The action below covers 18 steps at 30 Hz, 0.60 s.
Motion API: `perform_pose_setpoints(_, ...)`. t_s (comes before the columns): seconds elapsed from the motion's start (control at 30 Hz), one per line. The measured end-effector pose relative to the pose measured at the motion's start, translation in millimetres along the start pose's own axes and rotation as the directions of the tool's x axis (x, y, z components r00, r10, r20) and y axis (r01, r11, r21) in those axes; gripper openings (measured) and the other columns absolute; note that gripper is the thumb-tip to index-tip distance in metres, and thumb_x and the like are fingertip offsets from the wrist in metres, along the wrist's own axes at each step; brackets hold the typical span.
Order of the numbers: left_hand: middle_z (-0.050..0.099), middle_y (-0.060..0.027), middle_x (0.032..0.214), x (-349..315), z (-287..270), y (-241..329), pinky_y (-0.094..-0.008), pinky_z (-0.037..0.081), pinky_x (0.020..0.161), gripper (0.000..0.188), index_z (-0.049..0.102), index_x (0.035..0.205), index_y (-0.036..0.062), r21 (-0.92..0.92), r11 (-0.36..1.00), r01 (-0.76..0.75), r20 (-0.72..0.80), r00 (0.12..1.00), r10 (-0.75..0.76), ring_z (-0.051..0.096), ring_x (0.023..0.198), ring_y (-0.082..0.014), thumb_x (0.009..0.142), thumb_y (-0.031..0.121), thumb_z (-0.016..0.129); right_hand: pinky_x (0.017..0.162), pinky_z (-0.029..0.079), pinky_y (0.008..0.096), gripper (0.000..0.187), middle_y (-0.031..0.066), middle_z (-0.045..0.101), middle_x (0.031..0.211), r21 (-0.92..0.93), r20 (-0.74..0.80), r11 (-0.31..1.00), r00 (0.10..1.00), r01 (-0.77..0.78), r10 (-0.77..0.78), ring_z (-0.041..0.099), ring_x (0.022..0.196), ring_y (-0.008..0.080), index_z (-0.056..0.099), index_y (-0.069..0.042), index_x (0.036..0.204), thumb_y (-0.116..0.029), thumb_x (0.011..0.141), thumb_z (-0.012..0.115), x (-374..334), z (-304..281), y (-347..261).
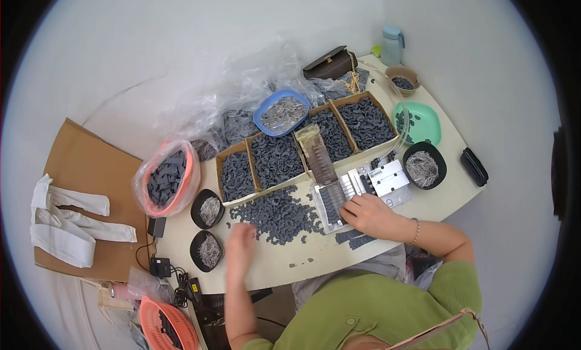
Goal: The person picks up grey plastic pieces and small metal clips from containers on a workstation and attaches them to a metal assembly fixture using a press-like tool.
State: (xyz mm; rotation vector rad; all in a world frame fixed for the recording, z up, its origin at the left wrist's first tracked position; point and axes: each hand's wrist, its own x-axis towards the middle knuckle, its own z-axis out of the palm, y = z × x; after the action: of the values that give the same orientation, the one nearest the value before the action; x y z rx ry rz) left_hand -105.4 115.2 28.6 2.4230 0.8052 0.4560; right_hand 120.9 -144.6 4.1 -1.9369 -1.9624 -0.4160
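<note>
My left hand is blurred by motion over the near left edge of a loose pile of small dark grey plastic pieces; its fingers are smeared. Curled fingers of my right hand rest at the right side of a metal fixture plate lined with grey pieces. Whatever those fingertips pinch is hidden under the hand. Behind it stands a silver metal jig block with a tube attached. Dark grey strips lie on the table in front of the right hand.
Cardboard trays of grey pieces span the back, with a blue basin of metal pins on them. Black bowls of pins stand left and right. A green basin and black case sit at right, an orange basket at left.
</note>
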Motion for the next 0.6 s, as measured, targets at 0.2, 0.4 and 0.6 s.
perform_pose_setpoints(0.2, 0.06, -0.011, 0.085, 7.3, 97.1, 86.0, -0.0378, 0.048, 0.068, 0.018, 0.063, 0.091, 0.0022, -0.079, 0.778, -0.623, 0.009, 0.78, 0.625, 0.059, 0.079, -0.0296, 0.074, -0.005, 0.064, 0.072, 0.043, 0.0318, 0.029, 0.0044, 0.059, 0.093, 0.077, -0.072, 0.991, 0.991, -0.106, 0.112, 0.054, 0.085, 0.0207, 0.065, -0.003, 0.1, -0.012, 0.073, 0.059, -10.3, -6.3, 7.2)
perform_pose_setpoints(0.4, 0.061, -0.0088, 0.084, 13.9, 122.2, 103.3, -0.0379, 0.048, 0.067, 0.019, 0.063, 0.091, 0.0043, -0.028, 0.68, -0.733, 0.062, 0.678, 0.733, 0.057, 0.076, -0.0271, 0.073, 0.001, 0.068, 0.077, 0.044, 0.0335, 0.031, 0.0055, 0.06, 0.099, 0.097, -0.039, 0.983, 0.986, -0.155, 0.16, 0.055, 0.092, 0.0216, 0.065, -0.005, 0.103, -0.012, 0.074, 0.059, -20.7, -11.9, 1.4)
perform_pose_setpoints(0.6, 0.064, -0.0101, 0.092, 29.4, 86.2, 89.6, -0.0384, 0.048, 0.075, 0.028, 0.063, 0.095, 0.0045, -0.099, 0.76, -0.642, -0.022, 0.765, 0.644, 0.059, 0.086, -0.0298, 0.069, 0.006, 0.075, 0.082, 0.043, 0.0338, 0.033, 0.0079, 0.06, 0.107, -0.067, 0.01, 0.996, 0.998, -0.066, 0.067, 0.056, 0.097, 0.0214, 0.063, -0.005, 0.107, -0.012, 0.076, 0.057, -18.1, -13.0, -7.8)
